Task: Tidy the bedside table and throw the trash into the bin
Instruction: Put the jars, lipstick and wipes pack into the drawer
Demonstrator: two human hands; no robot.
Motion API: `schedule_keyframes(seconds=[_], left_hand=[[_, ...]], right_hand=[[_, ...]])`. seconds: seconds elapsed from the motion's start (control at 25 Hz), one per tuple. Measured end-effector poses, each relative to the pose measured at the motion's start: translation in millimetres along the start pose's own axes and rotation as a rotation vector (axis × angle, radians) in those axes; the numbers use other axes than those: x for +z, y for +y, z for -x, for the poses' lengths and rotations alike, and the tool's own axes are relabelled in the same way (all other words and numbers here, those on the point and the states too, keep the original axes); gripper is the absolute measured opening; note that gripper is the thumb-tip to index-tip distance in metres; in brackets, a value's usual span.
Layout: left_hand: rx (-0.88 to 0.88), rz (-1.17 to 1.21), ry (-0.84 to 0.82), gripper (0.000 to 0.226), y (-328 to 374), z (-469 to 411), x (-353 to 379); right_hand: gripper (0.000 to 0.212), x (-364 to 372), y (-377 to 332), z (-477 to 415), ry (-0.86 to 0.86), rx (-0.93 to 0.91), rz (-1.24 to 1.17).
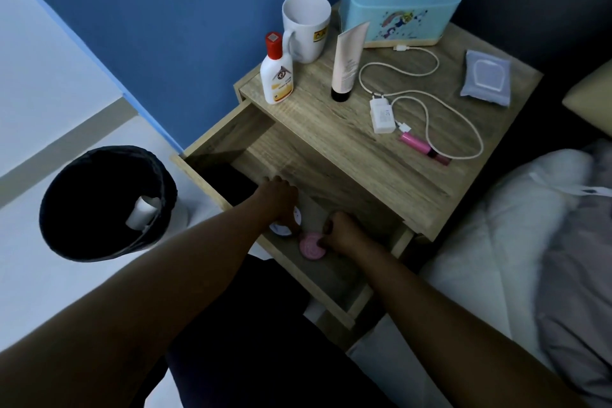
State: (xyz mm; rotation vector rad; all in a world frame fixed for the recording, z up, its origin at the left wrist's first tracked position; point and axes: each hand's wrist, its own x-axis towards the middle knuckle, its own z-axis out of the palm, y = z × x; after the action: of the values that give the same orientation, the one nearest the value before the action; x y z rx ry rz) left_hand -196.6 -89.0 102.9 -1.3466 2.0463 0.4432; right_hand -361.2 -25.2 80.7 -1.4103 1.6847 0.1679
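Standing open, the drawer (212, 156) faces a bin (99, 209).

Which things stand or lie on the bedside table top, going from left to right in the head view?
Lotion bottle → white mug → cream tube → white charger plug → pink lipstick → grey wipes pack. The blue tissue box spans several of these, so it is left out.

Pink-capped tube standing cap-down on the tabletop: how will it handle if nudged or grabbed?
The tube stands tall on its small dark cap, leaning slightly, so a sideways push would probably tip it. Toppling left, it might strike the lotion bottle. Its flat crimped top suggests a soft, squeezable body; a grip low near the cap looks firmer. Likely light.
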Motion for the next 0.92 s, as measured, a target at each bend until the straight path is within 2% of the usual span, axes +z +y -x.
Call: schedule_keyframes(seconds=[0.12,0.36,0.64,0.92], left_hand=[[-0.015,-0.002,0.003,0.098,-4.6,1.6,-2.4],[-0.055,0.116,-0.109,0.095,-10.9,-1.6,-2.8],[-0.057,0.145,-0.109,0.099,-13.9,1.8,-0.3],[-0.021,0.109,-0.084,0.089,-17.3,10.4,-1.3]], right_hand=[[0.031,1.0,-0.1,0.2,-0.015,-0.006,-0.069],[0.019,0.3,-4.5,-0.6,-0.073,-0.104,-0.095],[0.018,4.1,-7.3,6.0,-0.133,-0.165,-0.15],[0.017,4.6,-7.7,7.7,-0.168,-0.153,-0.18]])
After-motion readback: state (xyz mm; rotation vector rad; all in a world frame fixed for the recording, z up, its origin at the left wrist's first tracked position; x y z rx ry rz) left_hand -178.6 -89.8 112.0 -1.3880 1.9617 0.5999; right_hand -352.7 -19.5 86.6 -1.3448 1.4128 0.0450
